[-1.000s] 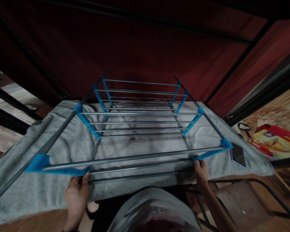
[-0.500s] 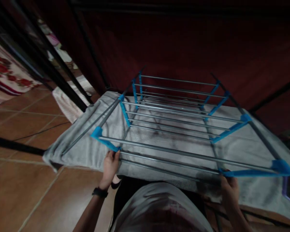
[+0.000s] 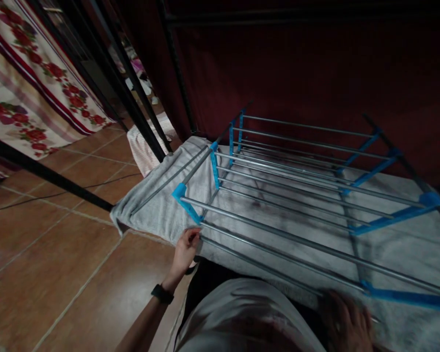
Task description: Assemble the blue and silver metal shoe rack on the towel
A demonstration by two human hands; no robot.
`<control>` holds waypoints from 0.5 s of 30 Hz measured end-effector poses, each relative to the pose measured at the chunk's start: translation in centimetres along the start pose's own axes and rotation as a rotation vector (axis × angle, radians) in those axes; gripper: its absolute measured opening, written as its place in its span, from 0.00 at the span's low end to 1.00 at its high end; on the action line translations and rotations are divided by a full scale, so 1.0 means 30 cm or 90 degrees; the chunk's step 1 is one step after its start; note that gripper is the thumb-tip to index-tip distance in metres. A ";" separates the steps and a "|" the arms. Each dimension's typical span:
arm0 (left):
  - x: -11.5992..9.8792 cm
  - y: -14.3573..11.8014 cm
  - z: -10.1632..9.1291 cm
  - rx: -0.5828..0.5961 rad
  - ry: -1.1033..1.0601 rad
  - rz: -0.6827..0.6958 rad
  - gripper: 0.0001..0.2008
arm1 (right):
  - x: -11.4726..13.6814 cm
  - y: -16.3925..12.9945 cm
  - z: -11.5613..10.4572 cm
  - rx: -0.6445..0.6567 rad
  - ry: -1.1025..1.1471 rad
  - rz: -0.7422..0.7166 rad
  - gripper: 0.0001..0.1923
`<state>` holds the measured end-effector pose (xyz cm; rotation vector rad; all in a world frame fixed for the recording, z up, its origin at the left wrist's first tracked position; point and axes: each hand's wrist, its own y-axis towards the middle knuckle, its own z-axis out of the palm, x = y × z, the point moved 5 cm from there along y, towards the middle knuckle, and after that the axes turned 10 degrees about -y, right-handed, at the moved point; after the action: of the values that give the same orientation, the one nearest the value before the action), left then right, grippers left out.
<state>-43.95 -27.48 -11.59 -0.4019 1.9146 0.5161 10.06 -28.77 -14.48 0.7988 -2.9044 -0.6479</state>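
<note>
A rack frame of grey metal tubes [image 3: 278, 232] with blue plastic connectors [image 3: 191, 208] lies on a grey cloth. Along the near side, close to my body, runs a separate-looking metal tube [image 3: 256, 264]. My left hand [image 3: 185, 249], wearing a black wristband, is closed with its fingertips at the left end of this tube, just below the nearest left connector. My right hand [image 3: 346, 320] lies over the tube's right part, its fingers bent around it; a short tube end shows past the fingers. The right hand is dark and slightly blurred.
The grey cloth [image 3: 161, 205] covers a low surface against a dark red panel [image 3: 297, 73]. Black metal bars [image 3: 69, 186] stand and slant at the left. Beyond are a floral curtain [image 3: 47, 83], a pale cloth [image 3: 144, 151] and brown floor tiles [image 3: 80, 259].
My right hand has left the near right blue connector and moved down onto the near tube. My left hand has shifted off the left connector to the tube's end. The view has turned left.
</note>
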 end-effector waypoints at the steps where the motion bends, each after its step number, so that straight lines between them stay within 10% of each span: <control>1: 0.000 -0.004 0.006 0.000 -0.011 -0.007 0.11 | 0.020 0.016 -0.005 0.003 0.010 -0.045 0.23; 8: -0.024 -0.033 0.038 -0.017 -0.084 -0.025 0.11 | 0.047 0.131 0.002 -0.011 0.089 -0.073 0.17; 15: -0.075 -0.012 -0.080 -0.152 -0.137 -0.101 0.15 | 0.110 0.283 -0.044 -0.080 0.095 -0.028 0.10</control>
<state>-44.77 -28.96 -8.74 -0.6222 1.6038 0.6580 3.38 -24.31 -9.95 0.8572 -2.6902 -0.7334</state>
